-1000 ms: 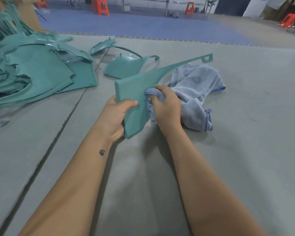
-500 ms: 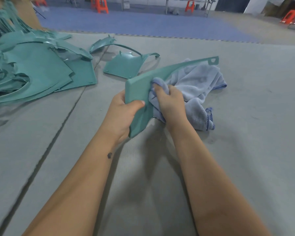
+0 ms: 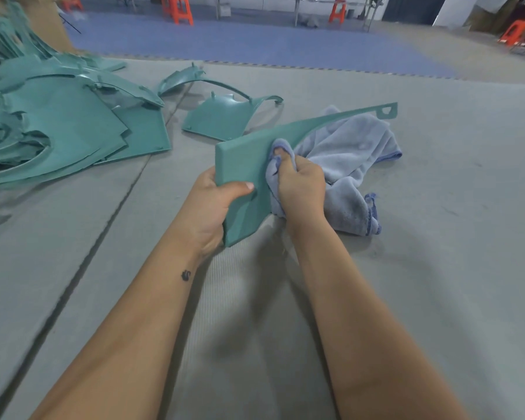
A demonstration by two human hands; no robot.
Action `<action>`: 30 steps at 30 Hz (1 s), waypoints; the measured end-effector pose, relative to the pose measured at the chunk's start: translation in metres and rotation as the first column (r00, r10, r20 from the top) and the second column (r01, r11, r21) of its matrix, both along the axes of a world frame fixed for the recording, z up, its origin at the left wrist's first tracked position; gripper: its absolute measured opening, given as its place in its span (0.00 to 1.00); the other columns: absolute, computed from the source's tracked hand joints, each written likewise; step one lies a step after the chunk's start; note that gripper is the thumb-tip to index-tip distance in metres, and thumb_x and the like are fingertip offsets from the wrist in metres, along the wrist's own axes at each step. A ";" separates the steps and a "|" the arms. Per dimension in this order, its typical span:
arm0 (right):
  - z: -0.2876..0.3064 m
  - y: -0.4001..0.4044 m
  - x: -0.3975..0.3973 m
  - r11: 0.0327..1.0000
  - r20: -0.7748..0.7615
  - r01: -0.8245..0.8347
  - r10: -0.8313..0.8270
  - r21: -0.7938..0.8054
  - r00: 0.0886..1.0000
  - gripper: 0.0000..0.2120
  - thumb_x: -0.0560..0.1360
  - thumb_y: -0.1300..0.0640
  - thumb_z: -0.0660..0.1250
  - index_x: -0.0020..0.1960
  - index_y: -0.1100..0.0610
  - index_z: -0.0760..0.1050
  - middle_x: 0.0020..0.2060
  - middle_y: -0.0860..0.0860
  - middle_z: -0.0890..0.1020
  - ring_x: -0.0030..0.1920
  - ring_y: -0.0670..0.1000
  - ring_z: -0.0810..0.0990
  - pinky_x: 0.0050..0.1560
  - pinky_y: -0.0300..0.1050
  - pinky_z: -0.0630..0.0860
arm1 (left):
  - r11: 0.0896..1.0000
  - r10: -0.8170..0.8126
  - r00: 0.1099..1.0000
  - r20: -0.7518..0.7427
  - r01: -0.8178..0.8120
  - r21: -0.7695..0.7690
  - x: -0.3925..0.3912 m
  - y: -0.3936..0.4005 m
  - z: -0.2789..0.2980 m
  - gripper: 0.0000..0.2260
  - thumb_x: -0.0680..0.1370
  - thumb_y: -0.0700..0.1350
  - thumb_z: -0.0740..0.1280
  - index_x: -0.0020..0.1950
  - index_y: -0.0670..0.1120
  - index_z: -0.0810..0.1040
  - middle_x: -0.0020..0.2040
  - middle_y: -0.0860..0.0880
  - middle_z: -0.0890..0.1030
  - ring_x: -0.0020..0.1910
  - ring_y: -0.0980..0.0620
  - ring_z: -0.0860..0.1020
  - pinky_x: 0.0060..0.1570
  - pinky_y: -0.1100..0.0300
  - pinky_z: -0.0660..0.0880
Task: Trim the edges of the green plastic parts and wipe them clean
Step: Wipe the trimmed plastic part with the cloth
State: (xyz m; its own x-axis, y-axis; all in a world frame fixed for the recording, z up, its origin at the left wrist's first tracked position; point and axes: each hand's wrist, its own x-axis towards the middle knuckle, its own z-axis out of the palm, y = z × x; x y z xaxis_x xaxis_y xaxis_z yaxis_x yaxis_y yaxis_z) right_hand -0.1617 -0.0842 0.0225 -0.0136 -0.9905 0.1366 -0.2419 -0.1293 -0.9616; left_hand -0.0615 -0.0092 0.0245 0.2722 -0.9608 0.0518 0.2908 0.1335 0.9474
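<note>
A green plastic part (image 3: 243, 160) with a wide flat end and a long thin arm ending in a small loop is held tilted above the grey mat. My left hand (image 3: 215, 207) grips its near left edge, thumb across the face. My right hand (image 3: 300, 189) holds a bunched light blue cloth (image 3: 349, 153) and presses a wad of it against the part's face. The remainder of the cloth trails on the mat to the right behind the part.
A large heap of green parts (image 3: 58, 128) lies at the left. Two more green parts (image 3: 222, 116) sit just beyond the held one. The grey mat (image 3: 437, 237) has a seam running diagonally at left. Orange stools (image 3: 178, 7) stand far back.
My right hand with the cloth has slid up along the part's face and then back down a little. The part has shifted slightly right and up in my left hand's grip.
</note>
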 end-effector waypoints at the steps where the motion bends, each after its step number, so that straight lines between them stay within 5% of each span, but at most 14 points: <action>1: -0.001 0.001 0.002 1.000 0.024 0.018 -0.018 0.009 1.000 0.20 0.81 0.51 0.61 0.31 0.53 0.71 0.28 0.45 0.73 0.38 0.51 0.73 0.45 0.46 0.70 | 1.000 -0.001 1.000 0.011 0.001 -0.005 -0.001 0.000 0.000 0.13 0.76 0.29 0.61 0.50 0.45 0.80 0.39 0.49 0.85 0.37 0.51 0.82 0.40 0.57 0.81; 3: -0.001 0.002 0.004 0.997 0.163 0.025 -0.036 0.071 0.986 0.18 0.82 0.50 0.59 0.34 0.53 0.73 0.31 0.44 0.75 0.39 0.48 0.75 0.49 0.42 0.72 | 1.000 0.014 0.999 0.030 -0.014 -0.008 -0.003 0.000 0.001 0.13 0.77 0.30 0.62 0.50 0.46 0.80 0.39 0.50 0.85 0.37 0.52 0.82 0.40 0.59 0.80; 6: 0.003 0.005 -0.001 0.988 0.339 -0.007 -0.046 0.151 0.940 0.18 0.83 0.50 0.56 0.36 0.49 0.73 0.32 0.41 0.76 0.30 0.33 0.75 0.37 0.24 0.69 | 0.999 0.037 0.999 0.010 -0.037 -0.008 -0.004 -0.001 0.001 0.13 0.77 0.30 0.62 0.50 0.46 0.79 0.39 0.51 0.85 0.38 0.53 0.83 0.38 0.59 0.80; 10: 0.011 0.009 -0.006 0.981 0.597 0.086 -0.176 0.176 0.783 0.17 0.84 0.55 0.55 0.52 0.65 0.78 0.40 0.52 0.78 0.39 0.46 0.75 0.37 0.29 0.72 | 0.994 0.095 0.988 -0.118 -0.099 -0.036 0.003 -0.003 0.002 0.13 0.77 0.30 0.61 0.51 0.45 0.78 0.40 0.52 0.85 0.40 0.53 0.84 0.37 0.59 0.80; 13: 0.009 0.010 -0.009 0.967 0.474 0.251 -0.198 -0.050 0.858 0.15 0.83 0.57 0.57 0.39 0.56 0.73 0.31 0.42 0.75 0.32 0.39 0.71 0.38 0.32 0.68 | 0.989 0.128 0.986 -0.110 -0.136 -0.064 0.002 -0.004 0.001 0.13 0.78 0.30 0.61 0.53 0.46 0.78 0.41 0.52 0.85 0.41 0.54 0.84 0.38 0.60 0.79; 17: 0.008 0.026 0.006 0.947 0.219 0.053 0.018 -0.318 0.976 0.09 0.77 0.57 0.67 0.40 0.48 0.70 0.30 0.36 0.76 0.34 0.37 0.73 0.39 0.31 0.68 | 0.989 0.088 0.993 -0.080 -0.097 -0.115 -0.008 -0.003 0.001 0.17 0.77 0.28 0.58 0.56 0.46 0.77 0.40 0.52 0.85 0.39 0.56 0.83 0.37 0.63 0.78; 21: 0.007 0.035 0.016 0.895 0.008 -0.128 0.146 -0.426 0.989 0.14 0.74 0.54 0.70 0.37 0.46 0.65 0.30 0.37 0.73 0.33 0.39 0.71 0.36 0.33 0.67 | 0.983 0.041 0.990 -0.136 -0.064 -0.170 -0.001 -0.001 0.003 0.18 0.76 0.28 0.59 0.52 0.48 0.81 0.43 0.48 0.85 0.42 0.52 0.84 0.39 0.60 0.79; 26: 0.027 0.030 -0.006 0.907 0.184 0.054 0.026 -0.417 0.983 0.16 0.75 0.56 0.70 0.34 0.48 0.67 0.26 0.34 0.73 0.30 0.35 0.70 0.34 0.27 0.66 | 0.935 0.324 0.925 -0.198 -0.344 -0.079 0.024 -0.004 0.008 0.17 0.75 0.28 0.61 0.51 0.50 0.77 0.40 0.55 0.85 0.41 0.54 0.83 0.46 0.56 0.80; 30: 0.033 0.027 -0.016 0.931 0.111 -0.012 0.057 -0.365 0.992 0.17 0.73 0.57 0.73 0.32 0.52 0.68 0.21 0.37 0.72 0.26 0.37 0.69 0.29 0.29 0.64 | 0.950 0.290 0.950 -0.117 -0.301 -0.087 0.019 -0.003 0.006 0.20 0.76 0.27 0.59 0.60 0.47 0.75 0.39 0.56 0.85 0.39 0.57 0.83 0.39 0.61 0.79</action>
